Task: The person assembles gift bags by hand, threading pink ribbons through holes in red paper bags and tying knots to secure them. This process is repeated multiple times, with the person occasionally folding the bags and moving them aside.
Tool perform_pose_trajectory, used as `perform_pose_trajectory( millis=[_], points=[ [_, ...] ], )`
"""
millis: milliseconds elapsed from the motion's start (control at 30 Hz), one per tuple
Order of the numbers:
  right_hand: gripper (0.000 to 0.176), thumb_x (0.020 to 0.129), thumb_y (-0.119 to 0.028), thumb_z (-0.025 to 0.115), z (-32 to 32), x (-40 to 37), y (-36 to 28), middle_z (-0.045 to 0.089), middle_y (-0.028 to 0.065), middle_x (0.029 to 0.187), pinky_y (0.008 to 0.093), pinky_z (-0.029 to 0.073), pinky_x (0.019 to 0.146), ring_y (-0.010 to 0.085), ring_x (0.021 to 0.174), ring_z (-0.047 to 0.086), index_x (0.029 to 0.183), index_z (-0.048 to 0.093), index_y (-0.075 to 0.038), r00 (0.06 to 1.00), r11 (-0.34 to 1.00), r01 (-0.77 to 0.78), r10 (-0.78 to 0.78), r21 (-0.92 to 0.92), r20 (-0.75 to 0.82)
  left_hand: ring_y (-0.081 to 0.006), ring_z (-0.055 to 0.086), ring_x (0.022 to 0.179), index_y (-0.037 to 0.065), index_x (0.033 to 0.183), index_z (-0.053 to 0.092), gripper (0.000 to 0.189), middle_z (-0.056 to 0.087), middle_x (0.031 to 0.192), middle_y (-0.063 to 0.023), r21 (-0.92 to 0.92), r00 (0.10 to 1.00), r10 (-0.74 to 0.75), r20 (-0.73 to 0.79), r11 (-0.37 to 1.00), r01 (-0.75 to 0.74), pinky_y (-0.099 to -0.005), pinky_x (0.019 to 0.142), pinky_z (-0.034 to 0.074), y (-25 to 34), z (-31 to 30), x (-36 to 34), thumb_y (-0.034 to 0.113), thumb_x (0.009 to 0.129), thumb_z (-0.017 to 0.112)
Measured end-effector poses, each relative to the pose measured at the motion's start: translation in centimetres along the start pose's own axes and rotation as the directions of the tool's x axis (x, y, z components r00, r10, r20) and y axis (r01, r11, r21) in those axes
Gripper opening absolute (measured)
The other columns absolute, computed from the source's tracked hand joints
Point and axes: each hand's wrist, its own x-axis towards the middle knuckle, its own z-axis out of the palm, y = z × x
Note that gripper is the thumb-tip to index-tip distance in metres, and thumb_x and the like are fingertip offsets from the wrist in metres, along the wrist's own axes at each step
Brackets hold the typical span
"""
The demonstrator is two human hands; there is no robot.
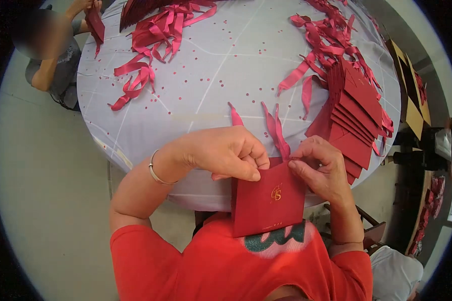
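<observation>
A dark red paper gift bag [268,208] with a gold emblem is held upright against the table's near edge, in front of my chest. My left hand [236,153] grips its top edge at the left, thumb on the front panel and fingers curled at the opening. At the top right corner, my right hand [319,168] pinches the rim where a ribbon [276,130] comes up. The exact hold of the ribbon end is hidden by my fingers. Another ribbon tail [235,115] shows behind my left hand.
A fanned stack of red bags [354,115] lies at the right, with tangled ribbons [331,35] beyond it. More ribbons [158,32] lie at the far left. Small red paper dots are scattered over the white tablecloth [211,90]. A co-worker [50,70] holds a bag across the table.
</observation>
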Motion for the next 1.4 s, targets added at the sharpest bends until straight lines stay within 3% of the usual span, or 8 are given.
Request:
perform_pose_trajectory(
  millis=[167,233,367,467,567,667,1100,1400],
  points=[
    [0.014,0.075,0.001,0.072,0.2,-0.2,-0.8,0.061,0.0072,0.079,0.0272,0.044,0.059,0.0178,0.069,0.056,0.088,0.069,-0.001,0.999,1.000,0.026,-0.026,-0.005,-0.048,-0.0002,0.042,0.043,0.002,0.089,0.062,0.014,0.055,0.058,0.0050,0.111,0.971,-0.078,-0.228,0.988,0.106,-0.0187,0.037,0.030,0.6,1.0,0.3,0.013,0.084,0.069],
    [0.018,0.075,0.001,0.073,0.4,-0.3,-1.2,0.061,0.0080,0.080,0.0285,0.045,0.060,0.0204,0.070,0.057,0.092,0.070,-0.002,0.951,0.963,0.200,-0.235,-0.181,-0.201,0.0000,0.042,0.043,0.003,0.086,0.062,0.014,0.054,0.058,0.0055,0.119,0.967,-0.062,-0.246,0.988,0.093,-0.0188,0.037,0.030,0.5,1.0,0.4,0.015,0.083,0.069],
    [0.022,0.072,-0.002,0.077,0.0,-0.8,-3.1,0.063,0.0096,0.078,0.0304,0.044,0.059,0.0229,0.071,0.059,0.093,0.070,-0.004,0.938,0.924,0.276,-0.319,-0.266,-0.134,0.0000,0.041,0.043,0.004,0.084,0.063,0.013,0.054,0.057,0.0058,0.188,0.927,-0.072,-0.367,0.971,0.150,-0.0190,0.037,0.029,0.4,1.2,0.7,0.015,0.084,0.069],
    [0.023,0.071,0.004,0.075,0.3,-0.9,-3.3,0.063,0.0084,0.080,0.0263,0.044,0.059,0.0180,0.068,0.057,0.092,0.067,-0.001,0.972,0.973,0.214,-0.221,-0.085,-0.085,-0.0008,0.043,0.043,0.003,0.087,0.063,0.013,0.055,0.058,0.0045,0.161,0.935,-0.059,-0.349,0.979,0.122,-0.0190,0.038,0.031,0.4,1.1,0.7,0.014,0.084,0.068],
    [0.020,0.070,0.005,0.075,1.1,-0.6,-2.2,0.063,0.0081,0.079,0.0265,0.045,0.060,0.0173,0.068,0.057,0.088,0.067,-0.001,0.970,0.972,0.220,-0.227,-0.087,-0.084,-0.0018,0.045,0.043,0.001,0.091,0.063,0.012,0.058,0.062,0.0026,0.082,0.976,0.024,-0.216,0.997,-0.006,-0.0189,0.039,0.033,-0.3,0.1,0.3,0.010,0.083,0.065],
    [0.019,0.071,0.003,0.075,1.8,-0.5,-2.2,0.065,0.0096,0.081,0.0288,0.047,0.063,0.0208,0.071,0.060,0.087,0.067,-0.002,0.969,0.974,0.211,-0.219,-0.085,-0.112,-0.0043,0.047,0.045,0.000,0.091,0.065,0.016,0.059,0.063,0.0012,0.040,0.985,0.012,-0.172,0.999,-0.005,-0.0203,0.044,0.036,-0.4,0.0,0.1,0.011,0.080,0.063],
    [0.018,0.071,0.001,0.076,2.0,0.1,-0.9,0.066,0.0098,0.083,0.0312,0.049,0.067,0.0235,0.076,0.063,0.085,0.065,-0.002,0.979,0.978,0.200,-0.197,0.059,-0.049,-0.0013,0.051,0.050,-0.002,0.092,0.063,0.014,0.062,0.068,0.0019,0.057,0.989,0.014,-0.149,0.998,-0.006,-0.0191,0.039,0.037,-0.4,0.5,0.5,0.002,0.078,0.062],
    [0.018,0.070,0.000,0.077,2.3,-0.2,-0.6,0.067,0.0100,0.085,0.0320,0.049,0.069,0.0234,0.077,0.064,0.085,0.066,-0.003,0.964,0.971,0.239,-0.237,-0.003,-0.120,0.0013,0.049,0.059,0.000,0.084,0.063,0.007,0.060,0.066,0.0052,0.115,0.963,0.053,-0.263,0.993,-0.023,-0.0181,0.052,0.037,-0.8,1.2,0.8,0.003,0.078,0.062]
  ],
)
